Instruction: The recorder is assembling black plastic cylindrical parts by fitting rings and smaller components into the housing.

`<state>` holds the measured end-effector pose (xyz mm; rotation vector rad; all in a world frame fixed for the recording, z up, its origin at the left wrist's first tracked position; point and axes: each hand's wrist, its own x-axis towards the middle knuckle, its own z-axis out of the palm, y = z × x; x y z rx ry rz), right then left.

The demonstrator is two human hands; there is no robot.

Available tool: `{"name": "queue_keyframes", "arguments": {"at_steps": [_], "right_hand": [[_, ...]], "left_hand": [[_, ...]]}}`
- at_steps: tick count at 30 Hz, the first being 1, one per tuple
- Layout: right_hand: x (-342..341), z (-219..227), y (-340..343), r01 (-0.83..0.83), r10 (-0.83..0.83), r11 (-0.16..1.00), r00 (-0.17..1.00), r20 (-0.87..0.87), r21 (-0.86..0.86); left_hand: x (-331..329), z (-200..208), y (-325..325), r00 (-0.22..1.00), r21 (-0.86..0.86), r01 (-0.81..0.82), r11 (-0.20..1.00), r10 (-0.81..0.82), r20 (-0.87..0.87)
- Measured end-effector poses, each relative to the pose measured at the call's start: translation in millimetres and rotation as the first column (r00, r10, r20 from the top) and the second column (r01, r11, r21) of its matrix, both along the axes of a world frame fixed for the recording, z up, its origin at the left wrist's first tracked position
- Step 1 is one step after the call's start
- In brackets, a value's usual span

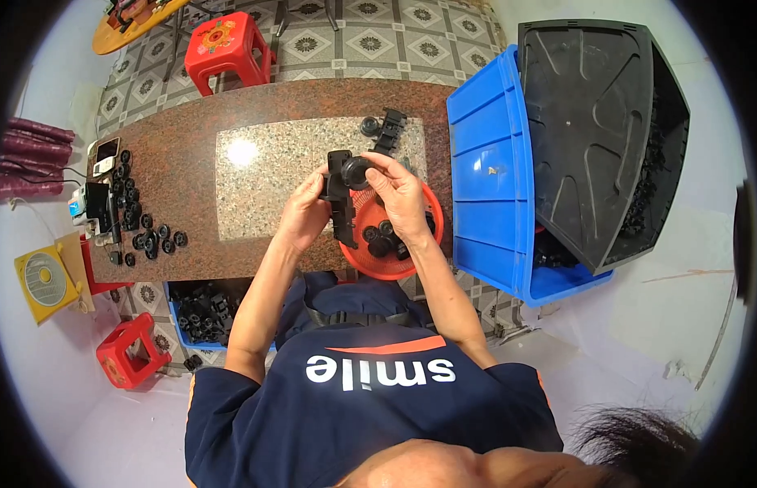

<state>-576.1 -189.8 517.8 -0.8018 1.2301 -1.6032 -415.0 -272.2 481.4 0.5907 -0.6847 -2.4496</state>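
My left hand (303,213) is closed around a long black plastic frame part (342,213), holding it upright over the table. In my right hand (401,202), the fingers grip a round black wheel (355,172) against the upper part of that frame. Whether the wheel is fixed to it I cannot tell. Beneath my right hand sits a red plastic basket (360,259), with several black wheels (381,242) in it, partly hidden by the hand. Just beyond my hands, another black frame part (389,130) lies on the table beside a loose wheel (368,126).
The granite table (175,122) has many loose wheels (150,242) and a phone (107,150) at its left end. To the right stand a blue crate (492,175) and a tilted black bin (586,122). Red stools (224,49) stand around; a parts box (201,313) is below the table.
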Motion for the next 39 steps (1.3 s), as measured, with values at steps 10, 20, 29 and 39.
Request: {"name": "queue_keyframes", "arguments": {"at_steps": [10, 20, 29, 39], "right_hand": [[-44.7, 7.1, 20.6, -0.131, 0.131, 0.991, 0.991, -0.018, -0.029], [-90.7, -13.4, 43.6, -0.144, 0.146, 0.989, 0.978, 0.147, -0.024], [-101.9, -25.0, 56.0, -0.197, 0.198, 0.98, 0.963, 0.182, -0.024], [-43.0, -15.7, 48.3, -0.159, 0.159, 0.987, 0.974, 0.16, -0.011]], "left_hand": [[-39.5, -3.0, 26.6, 0.998, 0.021, -0.052, 0.998, 0.051, 0.019], [-78.8, -5.7, 59.6, 0.972, -0.068, -0.143, 0.987, 0.153, 0.181], [-84.3, -9.6, 82.0, 0.973, 0.051, -0.158, 0.986, 0.147, 0.176], [-31.7, -6.6, 61.9, 0.982, 0.019, -0.113, 0.993, 0.108, 0.152]]}}
